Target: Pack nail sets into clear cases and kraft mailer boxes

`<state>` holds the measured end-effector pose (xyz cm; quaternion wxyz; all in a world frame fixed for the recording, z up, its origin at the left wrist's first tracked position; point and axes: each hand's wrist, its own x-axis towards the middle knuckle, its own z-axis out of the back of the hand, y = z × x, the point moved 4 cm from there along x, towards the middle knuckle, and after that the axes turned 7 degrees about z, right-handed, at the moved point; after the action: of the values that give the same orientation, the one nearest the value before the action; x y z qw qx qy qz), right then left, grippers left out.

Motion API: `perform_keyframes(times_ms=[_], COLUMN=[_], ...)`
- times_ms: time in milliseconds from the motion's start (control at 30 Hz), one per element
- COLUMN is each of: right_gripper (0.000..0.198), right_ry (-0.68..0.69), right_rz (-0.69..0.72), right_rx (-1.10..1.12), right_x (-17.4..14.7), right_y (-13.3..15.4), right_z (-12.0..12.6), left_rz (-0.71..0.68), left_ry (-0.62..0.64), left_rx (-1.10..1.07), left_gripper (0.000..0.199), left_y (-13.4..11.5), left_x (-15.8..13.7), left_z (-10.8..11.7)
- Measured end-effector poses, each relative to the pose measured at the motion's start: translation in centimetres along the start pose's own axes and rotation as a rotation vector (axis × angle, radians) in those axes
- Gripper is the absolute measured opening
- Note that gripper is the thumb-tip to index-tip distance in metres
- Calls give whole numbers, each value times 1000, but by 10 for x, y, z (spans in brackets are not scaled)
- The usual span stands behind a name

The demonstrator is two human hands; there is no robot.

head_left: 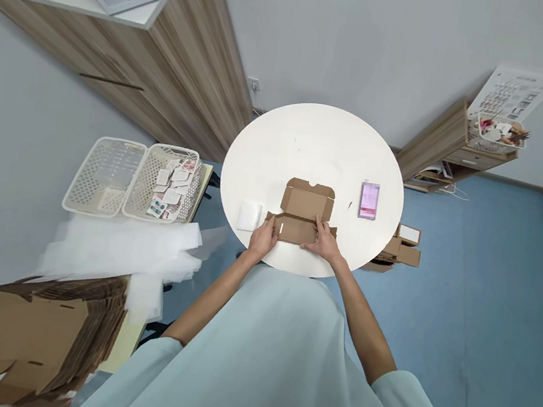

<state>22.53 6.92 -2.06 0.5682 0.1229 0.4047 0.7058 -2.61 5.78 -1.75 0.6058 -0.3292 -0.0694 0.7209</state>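
Observation:
A brown cardboard box (306, 204) lies partly folded on the round white table (270, 143), its lid part spread away from me. At its near left corner my left hand (264, 237) grips the cardboard, fingers closed on the side flap. My right hand (323, 241) holds the near right part, thumb toward the fold and fingers along the front edge. Just left of the box rests a white square packet (249, 216). A pink-purple item (369, 200), blurred by pixelation, lies to the right.
White baskets (98, 176) with small packets, white foam sheets (118, 249) and a stack of flat cardboard boxes (30, 338) are at my left. Several small boxes (404, 249) sit low beyond the table's right edge. A wooden cabinet (442, 140) stands back right.

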Motion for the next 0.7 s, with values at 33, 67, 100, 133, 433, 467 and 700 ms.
perform_keyframes(times_ms=[33, 67, 100, 133, 433, 467, 700], right_gripper=[131, 131, 131, 132, 133, 133, 128], right_ry=[3, 6, 9, 12, 16, 14, 16], right_rz=[1, 1, 0, 0, 3, 4, -19], right_rx=[-5, -9, -12, -14, -17, -14, -23], right_x=[0, -1, -1, -1, -1, -1, -2], right_y=[1, 1, 1, 1, -1, 0, 5], right_z=[0, 1, 1, 0, -1, -1, 3], left_rz=[2, -3, -12, -18, -50, -70, -145], left_ry=[0, 3, 9, 14, 32, 24, 35], left_rx=[5, 5, 7, 18, 94, 84, 42], left_gripper=[59, 53, 47, 42, 32, 33, 38], left_y=[-1, -3, -5, -6, -15, -15, -19], left_x=[0, 1, 0, 0, 3, 2, -2], left_z=[2, 3, 4, 6, 15, 16, 20])
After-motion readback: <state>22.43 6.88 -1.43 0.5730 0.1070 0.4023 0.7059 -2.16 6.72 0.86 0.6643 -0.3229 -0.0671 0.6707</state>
